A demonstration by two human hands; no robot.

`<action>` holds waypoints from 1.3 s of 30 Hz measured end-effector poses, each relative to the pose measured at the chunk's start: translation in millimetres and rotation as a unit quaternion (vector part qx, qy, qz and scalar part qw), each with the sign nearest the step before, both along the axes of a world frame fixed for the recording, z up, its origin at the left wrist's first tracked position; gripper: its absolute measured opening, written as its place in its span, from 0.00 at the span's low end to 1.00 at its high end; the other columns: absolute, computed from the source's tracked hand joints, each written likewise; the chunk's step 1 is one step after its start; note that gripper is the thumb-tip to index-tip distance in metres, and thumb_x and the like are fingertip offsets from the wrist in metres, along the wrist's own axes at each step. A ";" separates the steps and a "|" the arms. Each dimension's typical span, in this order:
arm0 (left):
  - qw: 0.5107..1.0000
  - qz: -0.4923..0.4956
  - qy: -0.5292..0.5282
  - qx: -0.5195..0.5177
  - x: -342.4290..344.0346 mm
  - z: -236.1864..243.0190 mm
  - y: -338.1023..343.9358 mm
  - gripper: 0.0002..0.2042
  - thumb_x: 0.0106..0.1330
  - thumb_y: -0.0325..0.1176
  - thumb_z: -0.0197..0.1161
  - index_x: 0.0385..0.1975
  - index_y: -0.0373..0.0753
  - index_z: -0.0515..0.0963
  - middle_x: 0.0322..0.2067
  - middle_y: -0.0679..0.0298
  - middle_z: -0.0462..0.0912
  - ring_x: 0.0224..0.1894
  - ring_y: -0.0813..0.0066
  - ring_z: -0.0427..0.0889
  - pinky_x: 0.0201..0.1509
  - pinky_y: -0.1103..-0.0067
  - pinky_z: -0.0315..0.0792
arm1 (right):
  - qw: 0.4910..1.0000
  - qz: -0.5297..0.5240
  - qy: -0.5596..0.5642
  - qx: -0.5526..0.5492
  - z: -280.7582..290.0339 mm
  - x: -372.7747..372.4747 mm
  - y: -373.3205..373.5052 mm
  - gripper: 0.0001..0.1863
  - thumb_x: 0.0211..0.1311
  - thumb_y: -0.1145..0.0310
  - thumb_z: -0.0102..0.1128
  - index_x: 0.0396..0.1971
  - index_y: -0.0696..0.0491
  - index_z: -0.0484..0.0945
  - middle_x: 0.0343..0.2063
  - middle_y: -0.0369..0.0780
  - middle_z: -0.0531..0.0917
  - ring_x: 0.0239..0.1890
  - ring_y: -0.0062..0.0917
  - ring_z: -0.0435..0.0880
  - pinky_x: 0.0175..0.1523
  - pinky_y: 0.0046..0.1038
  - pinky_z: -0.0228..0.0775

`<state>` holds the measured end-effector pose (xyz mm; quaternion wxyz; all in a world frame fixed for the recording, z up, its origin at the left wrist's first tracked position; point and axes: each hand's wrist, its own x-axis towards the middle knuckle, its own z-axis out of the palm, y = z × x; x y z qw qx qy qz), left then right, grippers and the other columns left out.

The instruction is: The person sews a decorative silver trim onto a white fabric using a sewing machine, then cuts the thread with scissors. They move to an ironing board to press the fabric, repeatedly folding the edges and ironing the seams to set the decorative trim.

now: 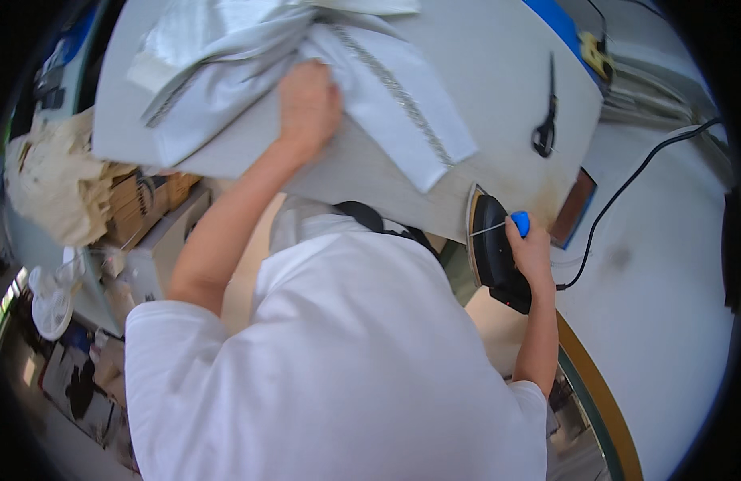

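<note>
A white garment (pixel 386 104) with glittery silver strips lies on the pale board, one panel pointing toward me and others bunched at the far left. My left hand (pixel 310 104) is closed in a fist on its middle, the fingertips hidden from sight. Off the board's near right edge, my right hand (pixel 532 252) grips a black iron (pixel 491 248), tilted so that the rim of its metal sole shows on the left. A blue-handled tool with a thin metal shaft (pixel 520 223) sits in the same hand, its shaft lying across the iron.
Black scissors (pixel 544 138) lie on the board's (pixel 475 48) right side. A brown rectangular pad (pixel 575 210) rests just beyond the board's edge. The iron's black cord (pixel 627 188) curves over the white surface at right. Brown cardboard (pixel 134 212) and beige cloth (pixel 62 176) are piled at left.
</note>
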<state>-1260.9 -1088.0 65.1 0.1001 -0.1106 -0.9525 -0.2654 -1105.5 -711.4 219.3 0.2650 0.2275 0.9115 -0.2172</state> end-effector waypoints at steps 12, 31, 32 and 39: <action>0.993 -0.009 0.051 -0.105 -113.5 -8.8 33.3 0.14 0.59 0.31 0.67 0.43 0.35 0.78 0.45 0.49 0.81 0.51 0.47 0.77 0.56 0.60 0.71 | 0.914 -0.369 0.167 -0.027 -41.7 2.7 315.9 0.22 0.66 0.47 0.67 0.28 0.51 0.73 0.14 0.33 0.71 0.11 0.19 0.70 0.15 0.25 0.62; 0.979 -0.161 0.054 -0.114 -12.0 12.4 84.2 0.26 0.71 0.40 0.61 0.67 0.38 0.69 0.71 0.56 0.65 0.73 0.55 0.63 0.75 0.60 0.59 | 0.854 0.085 0.224 0.463 -64.3 15.0 353.8 0.30 0.64 0.47 0.66 0.48 0.63 0.80 0.39 0.47 0.87 0.40 0.32 0.87 0.47 0.30 0.79; 0.975 -0.170 0.021 -0.142 -9.3 7.0 88.3 0.28 0.72 0.41 0.60 0.69 0.38 0.67 0.73 0.57 0.62 0.75 0.56 0.61 0.77 0.59 0.56 | 0.859 0.099 0.252 0.435 -58.6 13.9 326.0 0.30 0.64 0.50 0.66 0.51 0.64 0.79 0.42 0.49 0.87 0.43 0.32 0.87 0.50 0.31 0.78; 0.991 -0.127 0.036 -0.021 -21.4 1.7 85.4 0.27 0.76 0.46 0.51 0.69 0.36 0.66 0.72 0.54 0.64 0.75 0.54 0.59 0.79 0.62 0.52 | 0.961 0.024 0.028 -0.276 -72.2 90.3 22.3 0.14 0.69 0.62 0.62 0.42 0.56 0.85 0.34 0.40 0.89 0.38 0.25 0.86 0.45 0.29 0.76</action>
